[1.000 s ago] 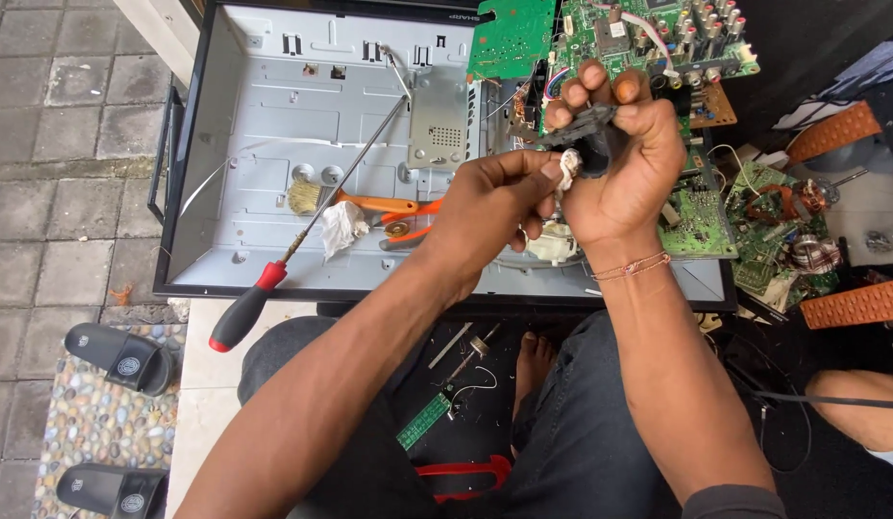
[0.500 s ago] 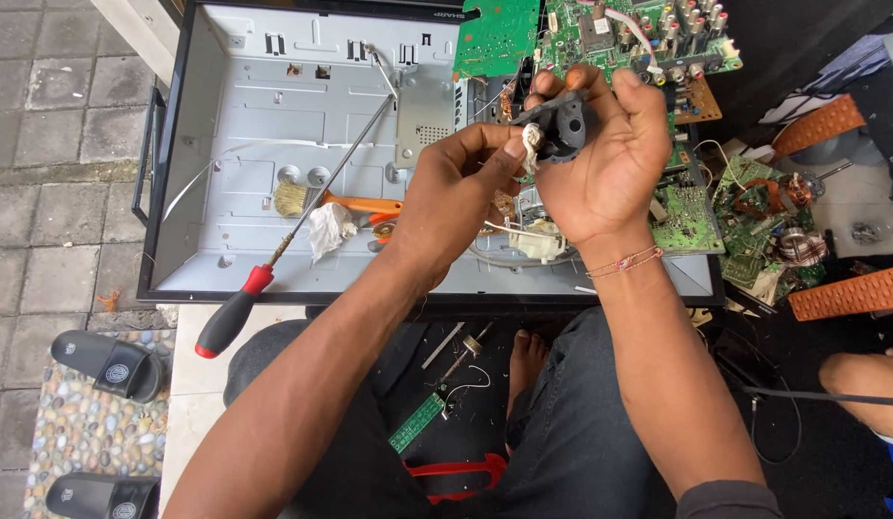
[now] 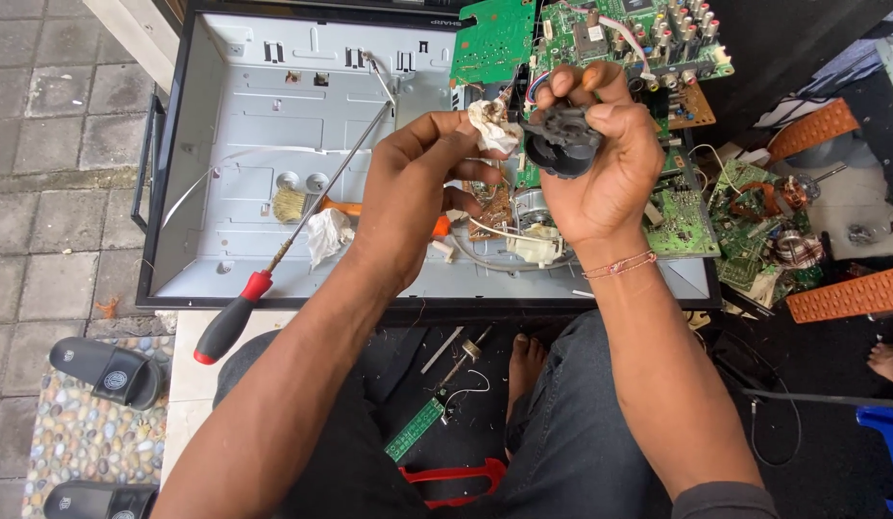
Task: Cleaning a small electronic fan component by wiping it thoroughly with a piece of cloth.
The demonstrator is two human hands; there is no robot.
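Black round part, a small ribbed plastic piece, is clamped in the right hand, raised above the open metal chassis. Its round face is turned toward the left hand, so its short axis runs roughly left to right. The left hand pinches a crumpled white cloth against its edge. Judging by the cloth's contact, wiping appears underway; I cannot tell how clean the part is. Green circuit boards lie behind, a red-handled screwdriver and brush rest in the chassis, and 2 sandals sit on the floor.
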